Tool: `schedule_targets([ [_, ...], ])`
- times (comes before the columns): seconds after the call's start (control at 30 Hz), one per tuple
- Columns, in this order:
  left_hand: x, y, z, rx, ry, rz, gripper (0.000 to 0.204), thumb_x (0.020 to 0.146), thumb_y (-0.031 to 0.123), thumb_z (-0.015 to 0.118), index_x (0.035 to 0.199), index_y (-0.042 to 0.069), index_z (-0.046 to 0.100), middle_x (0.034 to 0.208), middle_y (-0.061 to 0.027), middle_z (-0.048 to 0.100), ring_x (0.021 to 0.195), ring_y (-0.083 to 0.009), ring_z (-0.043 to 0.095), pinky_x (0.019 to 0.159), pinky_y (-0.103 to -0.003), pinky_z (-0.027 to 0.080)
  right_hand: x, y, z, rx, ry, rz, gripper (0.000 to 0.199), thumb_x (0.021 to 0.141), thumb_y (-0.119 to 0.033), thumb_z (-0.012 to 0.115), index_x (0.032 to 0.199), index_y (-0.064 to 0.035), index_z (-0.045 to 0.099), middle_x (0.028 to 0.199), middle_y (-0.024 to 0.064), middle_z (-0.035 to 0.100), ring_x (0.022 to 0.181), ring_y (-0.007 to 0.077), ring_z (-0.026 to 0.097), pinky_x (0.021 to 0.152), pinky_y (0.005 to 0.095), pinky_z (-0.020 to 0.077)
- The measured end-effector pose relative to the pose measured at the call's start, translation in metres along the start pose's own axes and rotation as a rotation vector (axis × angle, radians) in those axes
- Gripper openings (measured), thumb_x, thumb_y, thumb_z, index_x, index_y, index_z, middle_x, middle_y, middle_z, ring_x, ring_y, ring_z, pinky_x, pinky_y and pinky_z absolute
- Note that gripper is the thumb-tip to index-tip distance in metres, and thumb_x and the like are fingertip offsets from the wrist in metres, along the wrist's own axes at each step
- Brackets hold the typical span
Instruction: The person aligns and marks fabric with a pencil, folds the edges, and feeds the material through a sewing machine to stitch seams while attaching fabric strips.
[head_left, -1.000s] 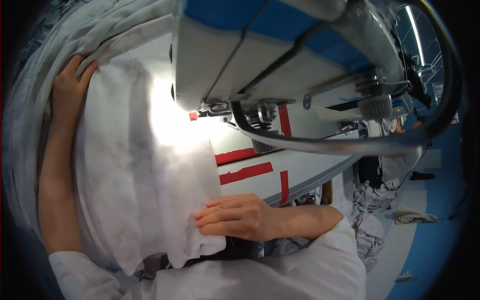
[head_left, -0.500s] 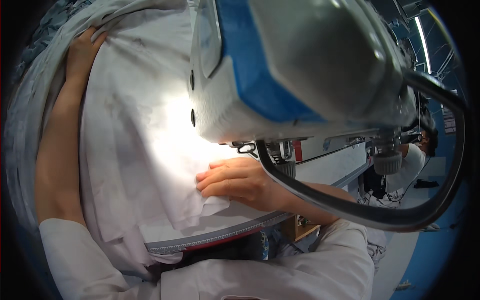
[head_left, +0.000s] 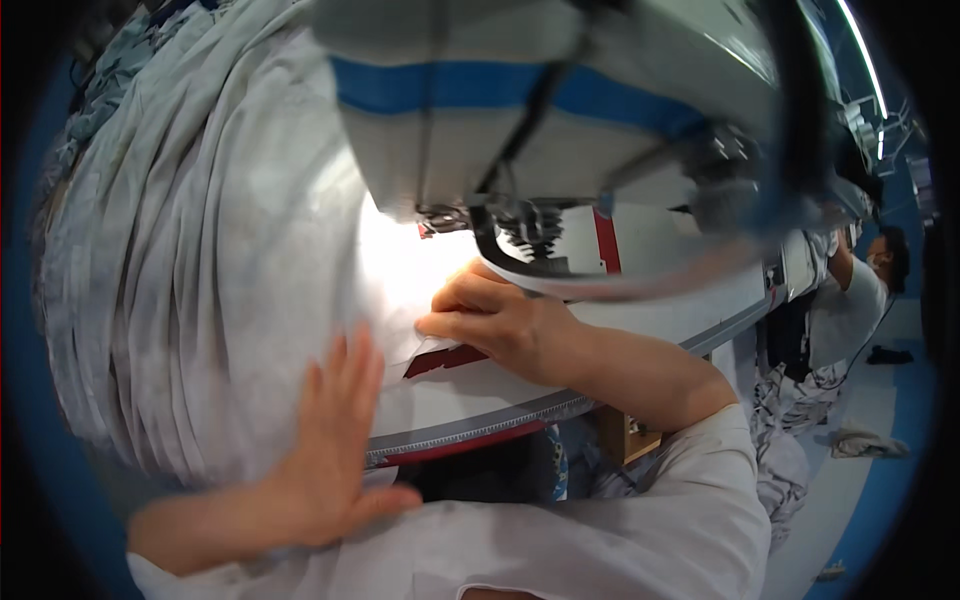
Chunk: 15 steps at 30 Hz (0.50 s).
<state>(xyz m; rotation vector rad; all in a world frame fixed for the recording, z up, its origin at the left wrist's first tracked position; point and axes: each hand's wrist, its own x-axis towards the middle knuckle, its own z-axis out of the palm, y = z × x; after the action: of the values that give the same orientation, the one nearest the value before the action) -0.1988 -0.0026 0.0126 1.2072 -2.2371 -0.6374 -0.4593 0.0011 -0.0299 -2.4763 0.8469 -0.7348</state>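
Pale cloth (head_left: 170,300) lies at the lit end of a sewing machine (head_left: 590,95), mostly gathered leftward in folds — apparently unfinished, what is done hidden by glare; the right hand (head_left: 500,320) pinches its edge, the blurred left hand (head_left: 335,450) has fingers spread, contact unclear

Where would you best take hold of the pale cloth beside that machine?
Probably the right edge of the pale cloth, pinched from the near right: that thin edge lies over the white tabletop by the right hand, while the machine crowds the far right.
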Motion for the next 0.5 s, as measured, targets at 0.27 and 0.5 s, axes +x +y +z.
schedule_targets([
  [0.27, -0.024, 0.023, 0.006, -0.201, 0.138, -0.053, 0.059, 0.099, 0.029, 0.043, 0.146, -0.005, 0.031, 0.153, -0.0196, 0.029, 0.144, -0.0311, 0.023, 0.117, -0.041, 0.017, 0.003, 0.002, 0.014, -0.129, 0.115, -0.041, 0.025, 0.071, -0.008, 0.068, 0.094, -0.0171, 0.066, 0.09, -0.0055, 0.059, 0.082, 0.0152, 0.059, 0.063, 0.0302, 0.0527],
  [0.5, -0.012, 0.025, 0.052, 0.26, -0.268, 0.198, 0.074, 0.086, 0.037, 0.062, 0.142, -0.003, 0.035, 0.148, -0.0205, 0.036, 0.14, -0.036, 0.03, 0.116, -0.048, 0.02, -0.02, 0.032, -0.036, -0.298, 0.359, 0.1, 0.023, 0.076, -0.012, 0.071, 0.098, -0.0124, 0.065, 0.098, 0.002, 0.065, 0.078, 0.0216, 0.063, 0.067, 0.0327, 0.0532],
])
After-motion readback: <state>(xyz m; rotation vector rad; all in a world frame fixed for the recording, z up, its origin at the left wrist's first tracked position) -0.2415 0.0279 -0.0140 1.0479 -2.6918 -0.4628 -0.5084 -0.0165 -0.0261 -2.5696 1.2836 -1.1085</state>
